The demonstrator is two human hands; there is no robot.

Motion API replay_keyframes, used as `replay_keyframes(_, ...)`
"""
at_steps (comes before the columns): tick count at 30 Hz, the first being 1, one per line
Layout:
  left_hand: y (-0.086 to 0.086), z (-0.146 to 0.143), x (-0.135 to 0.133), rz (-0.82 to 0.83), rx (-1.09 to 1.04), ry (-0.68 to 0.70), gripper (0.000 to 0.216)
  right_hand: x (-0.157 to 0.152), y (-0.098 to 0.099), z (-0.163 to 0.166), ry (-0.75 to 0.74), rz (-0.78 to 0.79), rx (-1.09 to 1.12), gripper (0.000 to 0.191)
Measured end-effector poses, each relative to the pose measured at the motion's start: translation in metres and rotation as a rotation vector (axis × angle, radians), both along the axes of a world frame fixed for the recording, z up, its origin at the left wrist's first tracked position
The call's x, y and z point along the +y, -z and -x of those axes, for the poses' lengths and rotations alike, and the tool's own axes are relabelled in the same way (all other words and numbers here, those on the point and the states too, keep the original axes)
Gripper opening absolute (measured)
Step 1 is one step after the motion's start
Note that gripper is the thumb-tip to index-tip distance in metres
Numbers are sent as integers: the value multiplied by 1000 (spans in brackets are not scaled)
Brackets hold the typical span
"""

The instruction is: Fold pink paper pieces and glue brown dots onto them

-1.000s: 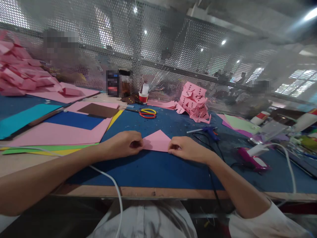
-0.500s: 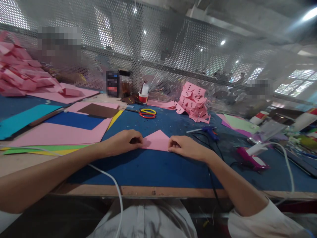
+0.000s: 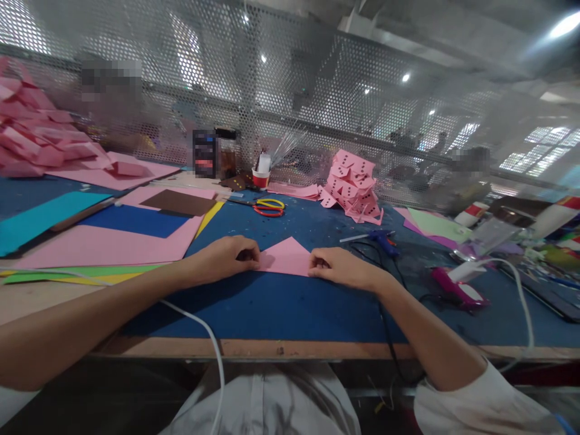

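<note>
A pink piece of paper (image 3: 287,257), triangular at the top, lies on the blue table surface in front of me. At its left corner, my left hand (image 3: 233,258) is closed with the fingertips pinching the edge. My right hand (image 3: 338,266) grips the opposite corner with curled fingers. The corners themselves are covered by the fingers. Beyond the paper rest scissors (image 3: 269,207) with yellow and red handles. A blue glue gun (image 3: 384,243) lies just past my right hand.
Coloured sheets, among them a blue sheet (image 3: 133,220), lie at the left. Behind them rises a heap of pink folded pieces (image 3: 40,136). Dotted pink pieces (image 3: 351,186) are stacked at the back. A magenta device (image 3: 458,289) with a white cable sits at the right.
Both hands stay on the paper's corners, almost still. The whole view has shifted very slightly.
</note>
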State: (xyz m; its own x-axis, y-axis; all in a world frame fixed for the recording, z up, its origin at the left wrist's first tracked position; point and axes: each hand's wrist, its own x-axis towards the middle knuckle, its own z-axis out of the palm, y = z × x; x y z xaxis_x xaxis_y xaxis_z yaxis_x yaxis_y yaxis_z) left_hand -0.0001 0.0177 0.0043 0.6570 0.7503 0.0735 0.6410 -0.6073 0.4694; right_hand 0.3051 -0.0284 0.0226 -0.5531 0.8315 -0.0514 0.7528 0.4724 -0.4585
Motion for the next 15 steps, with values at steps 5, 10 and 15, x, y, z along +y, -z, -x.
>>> replay_keyframes(5,1,1,1,4,5,-10,21,0,-4,-4,7,41,-9,16)
replay_keyframes(10,1,2,1,-8,10,-3,23,0,-6,-10,10,72,-13,13)
replay_keyframes(15,3,3,3,-8,2,2,21,0,-6,-14,3,93,-4,12)
